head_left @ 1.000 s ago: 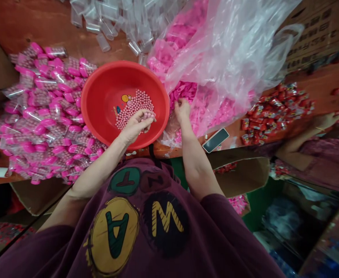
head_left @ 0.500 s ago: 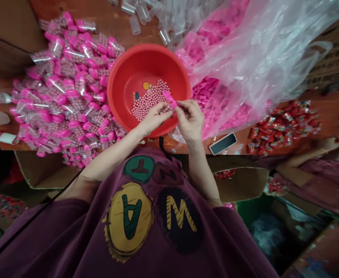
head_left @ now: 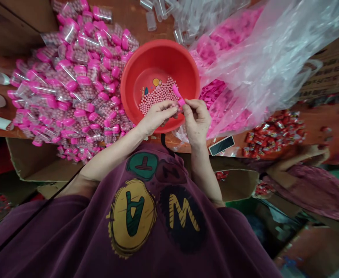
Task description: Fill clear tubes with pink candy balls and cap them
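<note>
A red plastic bowl [head_left: 134, 65] stands in front of me, with small pink beads [head_left: 157, 94] heaped in it. Over its near right rim, my right hand [head_left: 197, 119] pinches a bright pink plastic piece [head_left: 176, 91] whose long end points up over the beads. Close beside it, my left hand [head_left: 159, 116] has its thumb and fingers pressed together. Whatever lies in the left fingertips is hidden. To the left spreads a big pile of clear bead-filled tubes with pink caps [head_left: 79, 83].
Right of the bowl lies a clear plastic bag [head_left: 244, 65] of pink pieces. Empty clear tubes [head_left: 151, 21] lie behind. A phone [head_left: 221, 145] rests by the table edge, near red wrapped packets [head_left: 273, 133]. Another person's arm [head_left: 291, 164] reaches in at right.
The view has shifted, so the bowl and both hands appear further right. The pink piece stays between my hands and its angle has changed slightly.
</note>
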The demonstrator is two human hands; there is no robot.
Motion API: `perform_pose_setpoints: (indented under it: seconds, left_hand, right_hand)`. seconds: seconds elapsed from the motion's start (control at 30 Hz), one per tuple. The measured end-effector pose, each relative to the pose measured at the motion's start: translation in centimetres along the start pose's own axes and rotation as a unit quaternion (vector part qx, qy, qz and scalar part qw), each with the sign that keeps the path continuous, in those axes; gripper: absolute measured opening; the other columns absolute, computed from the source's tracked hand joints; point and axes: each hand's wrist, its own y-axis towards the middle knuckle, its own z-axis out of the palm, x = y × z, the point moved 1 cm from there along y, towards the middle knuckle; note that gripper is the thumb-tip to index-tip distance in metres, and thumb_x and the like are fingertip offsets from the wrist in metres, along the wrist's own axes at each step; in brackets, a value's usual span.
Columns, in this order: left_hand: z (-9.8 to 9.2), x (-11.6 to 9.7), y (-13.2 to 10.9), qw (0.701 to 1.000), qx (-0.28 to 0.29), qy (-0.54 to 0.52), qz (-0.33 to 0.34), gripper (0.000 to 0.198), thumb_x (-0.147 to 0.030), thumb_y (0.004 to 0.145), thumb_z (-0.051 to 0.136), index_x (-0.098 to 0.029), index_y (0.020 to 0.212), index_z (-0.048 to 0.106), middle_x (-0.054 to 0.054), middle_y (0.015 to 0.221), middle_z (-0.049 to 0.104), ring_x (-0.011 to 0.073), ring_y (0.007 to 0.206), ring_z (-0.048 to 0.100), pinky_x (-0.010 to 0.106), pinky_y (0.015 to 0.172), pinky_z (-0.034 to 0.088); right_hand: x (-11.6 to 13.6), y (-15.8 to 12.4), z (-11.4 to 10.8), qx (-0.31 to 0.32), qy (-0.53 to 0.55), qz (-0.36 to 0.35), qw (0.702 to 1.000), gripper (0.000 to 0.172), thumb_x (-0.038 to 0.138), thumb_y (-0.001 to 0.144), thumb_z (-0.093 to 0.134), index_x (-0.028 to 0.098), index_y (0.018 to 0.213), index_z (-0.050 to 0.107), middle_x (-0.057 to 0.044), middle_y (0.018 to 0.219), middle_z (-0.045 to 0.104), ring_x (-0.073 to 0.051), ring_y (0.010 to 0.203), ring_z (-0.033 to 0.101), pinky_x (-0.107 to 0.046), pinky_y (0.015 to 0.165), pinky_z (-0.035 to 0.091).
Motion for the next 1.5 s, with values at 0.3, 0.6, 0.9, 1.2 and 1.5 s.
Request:
perform_pose_setpoints:
  seconds: [0.3,0.6,0.9,1.2,1.5]
  left_hand:
    - [-0.3,-1.1,0.4,1.000,-0.005,0.011,-0.001,0.010,-0.018,0.098,0.072,-0.015,0.088,0.072,-0.003,0.070,0.063,0.0059,0.061,0.053,0.019,0.062,0.043]
    - [-1.4,0.2,0.2,0.998,-0.006,0.031,0.048,0.016,-0.032,0.095,0.077,-0.015,0.093,0.077,-0.001,0.075,0.067,0.0076,0.070,0.061,0.019,0.070,0.051]
    - [-2.2,-1.4,-0.7,0.991,0.081,0.081,0.073,0.029,-0.043,0.090,0.081,-0.016,0.097,0.079,0.000,0.078,0.072,0.0087,0.071,0.060,0.021,0.068,0.049]
    - [-3.3,-1.8,-0.9,0.994,0.080,0.002,-0.072,0.026,-0.040,0.082,0.084,-0.016,0.089,0.076,0.001,0.069,0.069,0.0046,0.046,0.041,0.022,0.044,0.022]
    - [-2.0,-3.1,-1.2,0.991,0.098,-0.045,-0.081,0.029,-0.042,0.090,0.076,-0.017,0.078,0.068,0.003,0.069,0.067,0.0051,0.044,0.038,0.023,0.041,0.025]
  right_hand:
    - [1.1,0.3,0.7,0.017,-0.059,-0.047,0.997,0.018,0.041,0.104,0.069,0.027,0.107,0.080,-0.002,0.098,0.075,-0.016,0.091,0.072,-0.036,0.082,0.063]
    - [1.2,-0.6,0.9,0.077,-0.135,-0.106,0.982,0.022,0.034,0.109,0.057,0.024,0.115,0.076,-0.006,0.106,0.077,-0.020,0.100,0.074,-0.041,0.091,0.064]
    - [3.5,0.0,-0.1,0.093,-0.051,0.016,0.994,0.037,0.052,0.109,0.054,0.026,0.106,0.080,-0.004,0.101,0.077,-0.019,0.097,0.073,-0.042,0.093,0.065]
    - [3.1,1.9,2.0,0.146,0.095,0.132,0.976,0.067,0.081,0.103,0.041,0.027,0.121,0.077,-0.006,0.112,0.079,-0.022,0.117,0.076,-0.045,0.107,0.065]
    - [2.2,0.1,0.7,0.158,-0.083,-0.015,0.984,0.080,0.084,0.077,0.078,0.026,0.133,0.069,-0.013,0.147,0.068,-0.036,0.147,0.059,-0.067,0.131,0.042]
